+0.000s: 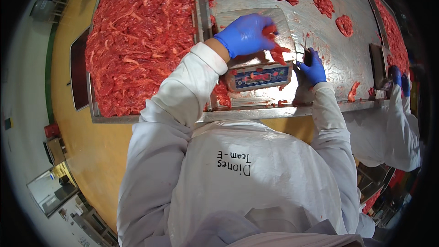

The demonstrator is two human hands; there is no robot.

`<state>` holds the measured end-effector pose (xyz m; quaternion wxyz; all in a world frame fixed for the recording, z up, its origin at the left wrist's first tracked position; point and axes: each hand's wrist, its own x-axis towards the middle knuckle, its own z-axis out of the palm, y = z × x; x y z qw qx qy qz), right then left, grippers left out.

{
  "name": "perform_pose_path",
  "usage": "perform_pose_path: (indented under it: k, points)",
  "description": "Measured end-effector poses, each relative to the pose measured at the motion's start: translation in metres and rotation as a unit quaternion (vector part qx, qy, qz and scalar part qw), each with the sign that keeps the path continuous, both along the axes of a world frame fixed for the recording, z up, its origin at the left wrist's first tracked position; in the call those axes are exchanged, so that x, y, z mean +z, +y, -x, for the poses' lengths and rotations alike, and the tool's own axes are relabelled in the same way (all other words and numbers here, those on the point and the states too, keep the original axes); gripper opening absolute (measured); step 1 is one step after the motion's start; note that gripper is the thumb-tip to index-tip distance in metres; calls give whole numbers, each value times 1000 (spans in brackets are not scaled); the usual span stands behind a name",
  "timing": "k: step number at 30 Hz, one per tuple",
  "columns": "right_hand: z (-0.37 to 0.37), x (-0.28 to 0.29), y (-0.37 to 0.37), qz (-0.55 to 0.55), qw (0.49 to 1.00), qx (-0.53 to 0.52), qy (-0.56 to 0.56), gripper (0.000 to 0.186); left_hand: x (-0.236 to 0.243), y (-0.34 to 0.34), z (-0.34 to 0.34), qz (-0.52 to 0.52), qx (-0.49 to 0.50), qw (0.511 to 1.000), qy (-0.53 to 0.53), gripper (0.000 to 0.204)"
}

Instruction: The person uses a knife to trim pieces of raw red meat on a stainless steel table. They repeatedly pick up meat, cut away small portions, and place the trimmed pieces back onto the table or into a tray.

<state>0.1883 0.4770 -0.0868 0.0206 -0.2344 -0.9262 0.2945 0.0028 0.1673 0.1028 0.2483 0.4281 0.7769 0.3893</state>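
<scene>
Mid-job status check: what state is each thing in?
Left hand: gripping red meat over the scale
Right hand: holding black-handled tool
Scale display: lit red
Meat heap: raw, piled at left
Three meat portions: lying apart on metal table

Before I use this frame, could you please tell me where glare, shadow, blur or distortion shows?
Head view: glare whitens the steel table beside the scale; a shadow darkens it below the right hand; the left hand looks slightly blurred; fisheye distortion curves the green strip at far left, and the corners go black.
</scene>
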Motion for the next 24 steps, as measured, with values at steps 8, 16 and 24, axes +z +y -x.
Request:
perform_pose_path:
  k: [8,16,24]
  points:
    - [-31,5,14,278,950,-108,97,65,-74,-125,24,85,164,971,155,65]
    - [-42,133,-124,608,787,77,-70,37,-111,-118,-35,305,79,914,256,28]
    - [38,131,-205,709,700,13,-84,29,-111,-160,-24,130,185,958,174,32]
